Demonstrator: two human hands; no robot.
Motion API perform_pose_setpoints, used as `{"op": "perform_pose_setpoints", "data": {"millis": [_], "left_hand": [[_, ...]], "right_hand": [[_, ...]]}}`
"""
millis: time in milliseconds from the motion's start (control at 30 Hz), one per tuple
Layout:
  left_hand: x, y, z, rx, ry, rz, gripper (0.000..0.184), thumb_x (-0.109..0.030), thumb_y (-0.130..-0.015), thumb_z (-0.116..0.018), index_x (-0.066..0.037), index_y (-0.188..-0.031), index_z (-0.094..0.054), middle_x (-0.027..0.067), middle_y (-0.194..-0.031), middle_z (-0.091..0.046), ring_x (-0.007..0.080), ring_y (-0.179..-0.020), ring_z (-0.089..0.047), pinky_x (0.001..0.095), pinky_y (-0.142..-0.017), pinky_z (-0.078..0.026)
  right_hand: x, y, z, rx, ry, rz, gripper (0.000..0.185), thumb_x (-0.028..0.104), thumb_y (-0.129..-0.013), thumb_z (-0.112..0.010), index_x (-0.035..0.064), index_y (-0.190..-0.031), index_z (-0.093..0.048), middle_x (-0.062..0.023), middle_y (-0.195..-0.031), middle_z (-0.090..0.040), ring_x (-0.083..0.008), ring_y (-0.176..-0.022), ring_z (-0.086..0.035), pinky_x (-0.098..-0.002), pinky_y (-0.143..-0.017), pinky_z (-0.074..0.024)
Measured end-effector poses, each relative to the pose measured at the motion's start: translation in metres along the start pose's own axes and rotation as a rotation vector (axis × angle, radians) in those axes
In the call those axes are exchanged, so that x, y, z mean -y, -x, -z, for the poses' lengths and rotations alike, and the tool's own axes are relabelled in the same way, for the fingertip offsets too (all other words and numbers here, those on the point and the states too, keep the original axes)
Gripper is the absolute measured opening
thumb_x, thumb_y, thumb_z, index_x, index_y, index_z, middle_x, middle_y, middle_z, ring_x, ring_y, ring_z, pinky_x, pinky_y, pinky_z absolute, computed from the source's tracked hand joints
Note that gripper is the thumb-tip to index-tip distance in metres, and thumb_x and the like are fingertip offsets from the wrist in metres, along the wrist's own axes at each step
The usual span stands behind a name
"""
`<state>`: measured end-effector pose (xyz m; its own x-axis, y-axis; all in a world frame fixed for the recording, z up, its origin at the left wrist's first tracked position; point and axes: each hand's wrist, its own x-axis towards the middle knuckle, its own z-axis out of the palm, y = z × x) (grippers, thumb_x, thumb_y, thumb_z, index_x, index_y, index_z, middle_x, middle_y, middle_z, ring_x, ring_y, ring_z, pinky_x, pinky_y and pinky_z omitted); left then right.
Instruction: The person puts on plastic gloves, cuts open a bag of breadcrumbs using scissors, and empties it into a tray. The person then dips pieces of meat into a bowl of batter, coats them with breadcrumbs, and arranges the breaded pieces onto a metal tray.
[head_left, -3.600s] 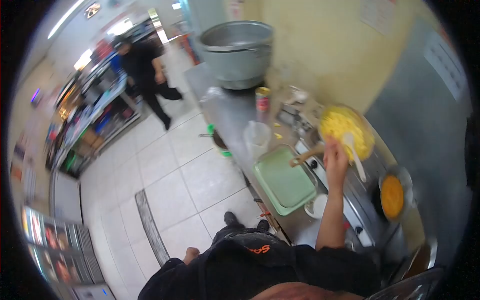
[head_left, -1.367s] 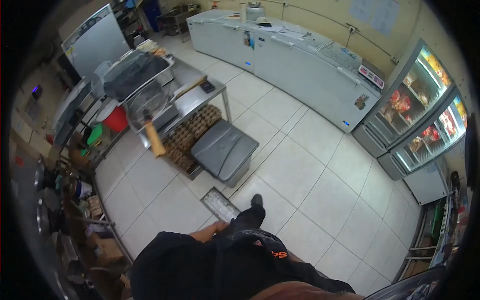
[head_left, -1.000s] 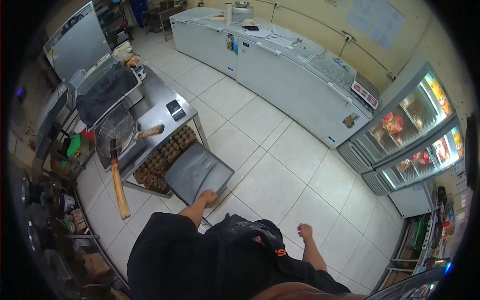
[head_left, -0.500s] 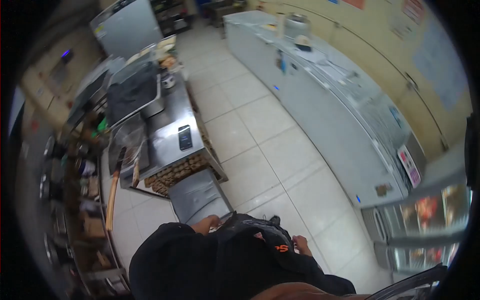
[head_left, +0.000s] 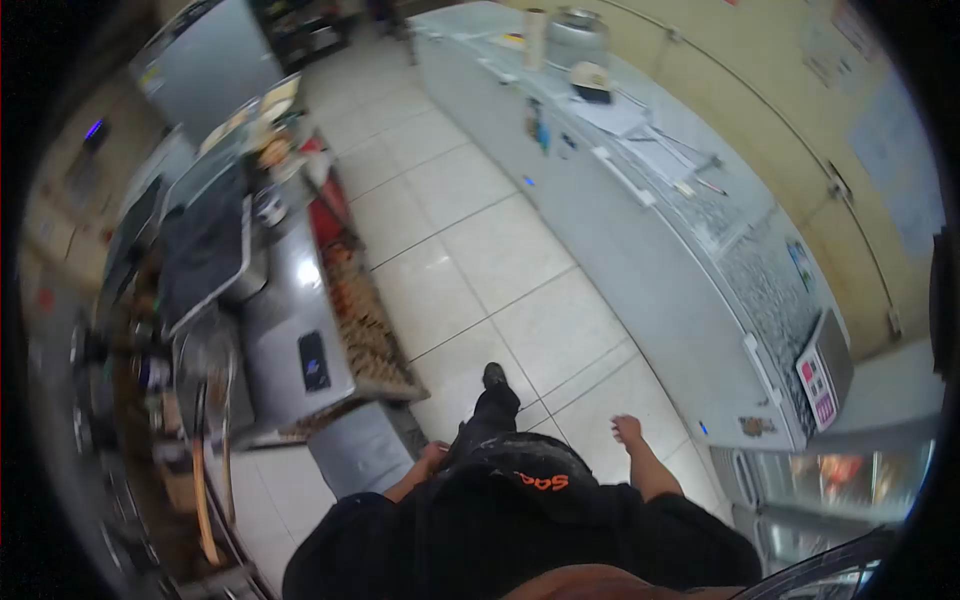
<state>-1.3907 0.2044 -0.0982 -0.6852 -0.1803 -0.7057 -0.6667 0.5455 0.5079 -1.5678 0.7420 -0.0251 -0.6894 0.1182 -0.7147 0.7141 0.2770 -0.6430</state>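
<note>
Grey bin (head_left: 362, 450), lower left of frame, looks like stiff smooth plastic, probably slick and heavier if full, best held by opposite edges; left hand (head_left: 432, 457) near it, grip unclear, right hand (head_left: 627, 430) empty-looking, fingers loosely open.

Orange lettering (head_left: 543, 481) on the black garment (head_left: 480, 515), only its S legible; illegible papers (head_left: 903, 140) on the wall (head_left: 762, 62).
</note>
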Motion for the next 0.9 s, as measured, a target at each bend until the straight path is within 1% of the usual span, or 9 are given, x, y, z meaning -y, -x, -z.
{"op": "perform_pose_setpoints", "data": {"millis": [100, 167, 200, 467, 567, 667, 700, 833, 900], "left_hand": [[-0.079, -0.034, 0.074, 0.102, 0.288, 0.065, 0.032, -0.010, -0.075, -0.068, -0.012, -0.107, -0.067, 0.0113, -0.079, -0.069, 0.0222, -0.068, -0.066, 0.0378, -0.058, -0.054], [-0.068, -0.113, 0.099, 0.254, 0.696, 0.157, 0.036, -0.005, -0.078, -0.064, -0.011, -0.114, -0.062, 0.0089, -0.082, -0.067, 0.0206, -0.062, -0.062, 0.0408, -0.054, -0.052], [-0.101, -0.119, 0.126, 0.163, 0.638, 0.125, 0.035, -0.005, -0.079, -0.063, -0.011, -0.113, -0.061, 0.0087, -0.083, -0.067, 0.0204, -0.061, -0.061, 0.0406, -0.053, -0.052], [-0.287, -0.220, 0.267, -0.084, 0.555, -0.014, 0.016, -0.014, -0.086, -0.058, -0.013, -0.102, -0.061, 0.0032, -0.082, -0.062, 0.0123, -0.064, -0.058, 0.0274, -0.050, -0.044], [-0.294, -0.261, 0.271, -0.102, 0.561, -0.183, 0.022, -0.015, -0.084, -0.058, -0.014, -0.106, -0.063, 0.0030, -0.084, -0.062, 0.0128, -0.066, -0.058, 0.0288, -0.051, -0.046], [-0.304, -0.267, 0.281, -0.171, 0.604, -0.122, 0.022, -0.017, -0.084, -0.060, -0.013, -0.105, -0.064, 0.0060, -0.082, -0.064, 0.0140, -0.068, -0.061, 0.0303, -0.054, -0.049], [-0.303, -0.266, 0.280, -0.161, 0.481, -0.075, 0.022, -0.018, -0.084, -0.061, -0.012, -0.104, -0.066, 0.0086, -0.083, -0.066, 0.0155, -0.069, -0.063, 0.0312, -0.059, -0.051], [-0.264, -0.262, 0.255, 0.084, -0.068, 0.108, 0.026, -0.024, -0.084, -0.063, -0.012, -0.106, -0.069, 0.0146, -0.091, -0.070, 0.0229, -0.080, -0.068, 0.0363, -0.073, -0.055], [-0.269, -0.246, 0.274, 0.228, 0.078, 0.456, 0.028, -0.017, -0.081, -0.066, -0.013, -0.108, -0.069, 0.0136, -0.100, -0.069, 0.0241, -0.093, -0.067, 0.0379, -0.079, -0.055]], "right_hand": [[0.035, -0.028, -0.060, 0.291, 0.130, -0.098, 0.028, 0.031, -0.085, -0.061, 0.0087, -0.101, -0.064, -0.0090, -0.080, -0.064, -0.0166, -0.059, -0.058, -0.0294, -0.046, -0.0463], [0.109, -0.011, -0.098, 0.603, 0.893, 0.518, 0.033, 0.033, -0.084, -0.058, 0.0059, -0.099, -0.069, -0.0169, -0.096, -0.069, -0.0309, -0.083, -0.066, -0.0416, -0.073, -0.0518], [0.139, -0.010, -0.118, 0.654, 1.111, 0.433, 0.033, 0.033, -0.084, -0.056, 0.0051, -0.095, -0.070, -0.0185, -0.101, -0.068, -0.0354, -0.093, -0.064, -0.0429, -0.082, -0.0485], [0.289, -0.076, -0.124, 0.289, 0.461, 0.456, 0.050, 0.047, -0.090, -0.052, -0.0002, -0.082, -0.068, -0.0187, -0.078, -0.066, -0.0282, -0.070, -0.061, -0.0395, -0.071, -0.0476], [0.299, -0.121, -0.098, 0.348, 0.682, 0.378, 0.052, 0.051, -0.090, -0.052, 0.0022, -0.089, -0.069, -0.0138, -0.071, -0.064, -0.0250, -0.069, -0.060, -0.0411, -0.068, -0.0464], [0.236, -0.196, -0.082, 0.360, 0.741, 0.378, 0.050, 0.046, -0.098, -0.038, 0.0051, -0.093, -0.066, -0.0155, -0.083, -0.065, -0.0287, -0.069, -0.063, -0.0377, -0.069, -0.0514], [0.221, -0.235, -0.075, 0.465, 0.749, 0.100, 0.040, 0.037, -0.099, -0.038, 0.0061, -0.099, -0.064, -0.0140, -0.077, -0.062, -0.0275, -0.061, -0.061, -0.0382, -0.064, -0.0519], [0.263, -0.289, -0.083, 0.569, 0.853, 0.100, 0.034, 0.031, -0.095, -0.042, 0.0056, -0.099, -0.064, -0.0132, -0.078, -0.064, -0.0254, -0.059, -0.061, -0.0371, -0.059, -0.0520], [0.308, -0.321, -0.093, 0.628, 0.901, 0.147, 0.031, 0.028, -0.093, -0.045, 0.0054, -0.099, -0.065, -0.0128, -0.079, -0.065, -0.0243, -0.058, -0.061, -0.0365, -0.056, -0.0520]]}}
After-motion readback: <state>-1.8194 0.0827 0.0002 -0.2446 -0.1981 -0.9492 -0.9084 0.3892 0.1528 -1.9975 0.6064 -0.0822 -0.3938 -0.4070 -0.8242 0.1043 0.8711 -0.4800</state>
